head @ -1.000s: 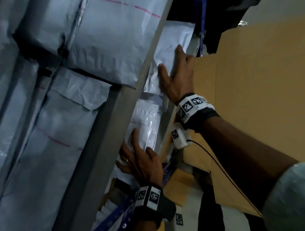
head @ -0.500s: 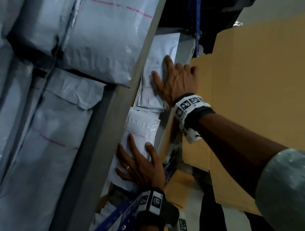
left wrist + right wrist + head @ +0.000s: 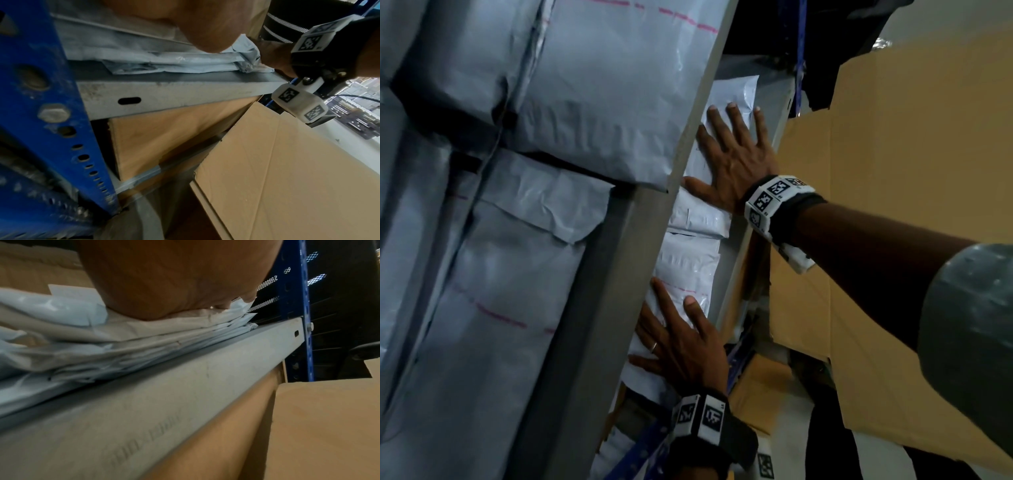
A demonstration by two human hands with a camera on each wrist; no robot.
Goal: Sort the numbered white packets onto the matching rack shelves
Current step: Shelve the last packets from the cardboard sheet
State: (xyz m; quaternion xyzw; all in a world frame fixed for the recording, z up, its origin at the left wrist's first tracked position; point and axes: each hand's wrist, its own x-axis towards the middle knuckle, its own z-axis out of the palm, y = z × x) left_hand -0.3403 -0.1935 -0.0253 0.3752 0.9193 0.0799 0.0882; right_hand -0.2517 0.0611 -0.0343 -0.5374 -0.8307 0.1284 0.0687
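A metal storage rack with blue posts [image 3: 51, 113] and grey shelves fills the scene, and brown cardboard boxes [image 3: 893, 205] stand close on the right side of it. On the upper shelves at the left, big grey-white packets [image 3: 602, 102] are stacked tightly, some with a pink dashed line on them.

On the narrow grey shelf [image 3: 185, 386] in the middle lies a flat pile of white packets [image 3: 688, 267], several layers one on another, reaching almost to the front edge of the shelf. Numbers on them cannot be read.

The right hand [image 3: 736, 161] lies flat on the far part of this pile, with the fingers [image 3: 732, 116] straight and spread apart, pressing down on the top packet. The left hand [image 3: 681, 342] lies flat on the near part of the same pile, also with the fingers [image 3: 667, 301] straight and spread; a ring is on one of them. Neither hand is closed around a packet.

Both wrists carry a black band with white blocks printed in black square patterns [image 3: 777, 195]. In the right wrist view the palm sits directly on the top packet, which sinks a little under it.
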